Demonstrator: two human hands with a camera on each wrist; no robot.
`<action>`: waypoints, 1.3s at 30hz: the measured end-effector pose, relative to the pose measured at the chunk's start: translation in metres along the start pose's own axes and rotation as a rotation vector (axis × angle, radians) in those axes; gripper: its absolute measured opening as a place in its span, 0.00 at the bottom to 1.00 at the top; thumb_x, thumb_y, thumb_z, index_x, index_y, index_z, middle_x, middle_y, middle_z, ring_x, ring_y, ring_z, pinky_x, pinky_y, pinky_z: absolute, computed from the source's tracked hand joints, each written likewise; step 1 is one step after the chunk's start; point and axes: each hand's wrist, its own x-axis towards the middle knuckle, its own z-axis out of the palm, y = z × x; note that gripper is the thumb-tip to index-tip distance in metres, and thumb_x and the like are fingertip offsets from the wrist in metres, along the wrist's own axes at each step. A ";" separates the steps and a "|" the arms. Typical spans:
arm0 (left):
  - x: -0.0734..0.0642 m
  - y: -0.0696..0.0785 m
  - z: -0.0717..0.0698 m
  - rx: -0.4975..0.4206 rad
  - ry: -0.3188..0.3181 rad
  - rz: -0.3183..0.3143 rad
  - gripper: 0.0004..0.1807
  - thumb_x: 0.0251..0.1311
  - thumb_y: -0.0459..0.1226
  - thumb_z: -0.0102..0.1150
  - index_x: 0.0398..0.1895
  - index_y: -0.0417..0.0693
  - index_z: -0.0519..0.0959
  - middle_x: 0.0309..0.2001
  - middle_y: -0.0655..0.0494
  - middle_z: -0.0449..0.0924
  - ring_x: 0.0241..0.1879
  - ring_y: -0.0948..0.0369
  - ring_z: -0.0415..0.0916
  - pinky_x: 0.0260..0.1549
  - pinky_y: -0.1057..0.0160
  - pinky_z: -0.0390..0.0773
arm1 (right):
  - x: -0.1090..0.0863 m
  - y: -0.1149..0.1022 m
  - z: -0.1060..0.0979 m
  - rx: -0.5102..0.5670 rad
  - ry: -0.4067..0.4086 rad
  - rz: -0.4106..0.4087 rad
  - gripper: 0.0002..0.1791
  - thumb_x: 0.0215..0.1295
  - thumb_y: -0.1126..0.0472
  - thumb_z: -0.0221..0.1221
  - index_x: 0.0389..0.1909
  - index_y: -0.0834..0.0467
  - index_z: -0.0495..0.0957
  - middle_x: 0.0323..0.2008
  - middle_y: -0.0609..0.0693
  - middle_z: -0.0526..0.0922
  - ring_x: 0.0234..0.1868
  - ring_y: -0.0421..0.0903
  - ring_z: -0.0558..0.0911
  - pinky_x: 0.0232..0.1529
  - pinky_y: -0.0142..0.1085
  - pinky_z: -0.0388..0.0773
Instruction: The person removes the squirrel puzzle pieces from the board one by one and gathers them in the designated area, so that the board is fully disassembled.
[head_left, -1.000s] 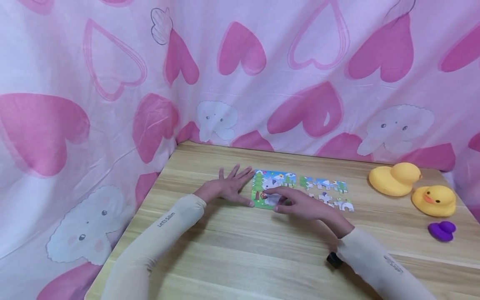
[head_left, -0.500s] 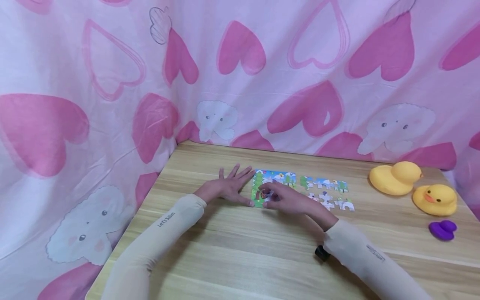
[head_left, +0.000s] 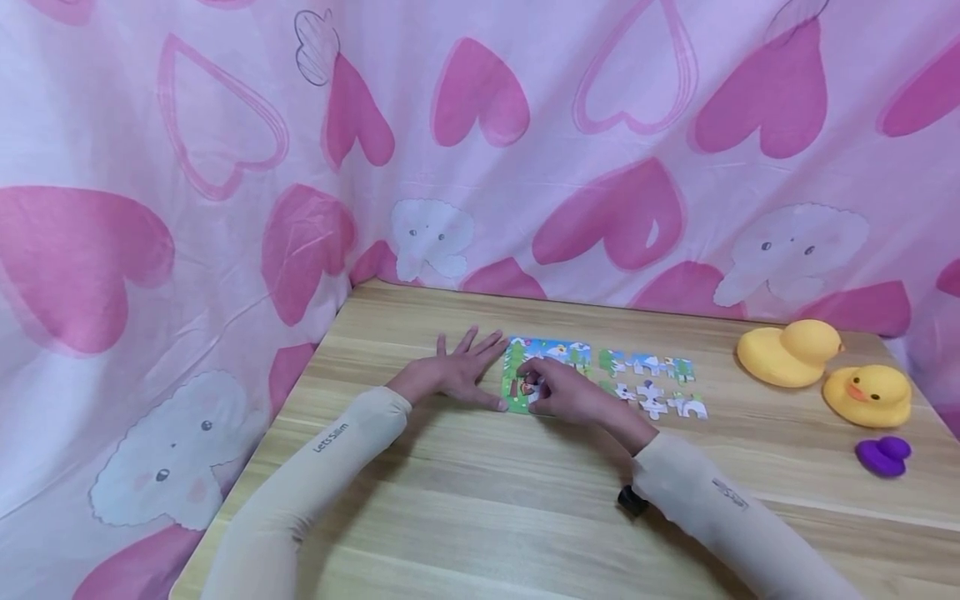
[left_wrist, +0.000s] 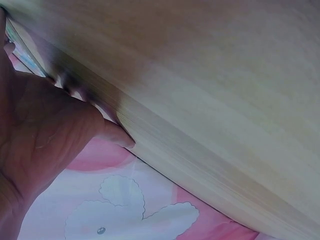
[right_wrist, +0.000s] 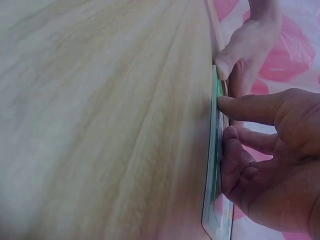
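A colourful jigsaw puzzle board [head_left: 514, 375] lies flat on the wooden table. My left hand [head_left: 465, 375] rests with its fingers spread at the board's left side, the thumb at its lower left corner. Over the middle of the board, my right hand [head_left: 567, 393] bends its thumb and fingers down. In the right wrist view the thumb [right_wrist: 250, 107] touches the board [right_wrist: 214, 165], with a fingertip close beside it. Whether a piece is pinched there is hidden. Loose puzzle pieces [head_left: 651, 398] lie in two rows just right of the board.
Two yellow toy ducks [head_left: 791, 354] and a small purple duck [head_left: 883, 457] stand at the table's right. A pink curtain with hearts [head_left: 480, 92] hangs behind and to the left. A small black object [head_left: 632, 500] sits under the right wrist.
My right hand has moved slightly left across the board, and its outstretched index finger has bent in toward the thumb. The left hand has stayed put.
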 end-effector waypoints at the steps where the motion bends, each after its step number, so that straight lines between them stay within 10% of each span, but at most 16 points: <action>1: 0.000 0.000 0.000 0.000 0.000 0.000 0.68 0.55 0.79 0.57 0.87 0.69 0.30 0.88 0.65 0.22 0.86 0.44 0.16 0.71 0.18 0.22 | 0.002 0.000 0.000 0.002 -0.001 0.008 0.30 0.65 0.67 0.70 0.67 0.61 0.74 0.52 0.54 0.81 0.42 0.45 0.79 0.44 0.37 0.79; 39: 0.002 -0.002 0.001 -0.024 0.007 0.018 0.68 0.56 0.78 0.58 0.87 0.70 0.29 0.88 0.64 0.21 0.86 0.45 0.14 0.71 0.18 0.20 | 0.001 0.004 -0.010 0.032 0.015 -0.009 0.30 0.55 0.65 0.75 0.60 0.62 0.77 0.44 0.52 0.83 0.37 0.43 0.77 0.39 0.34 0.79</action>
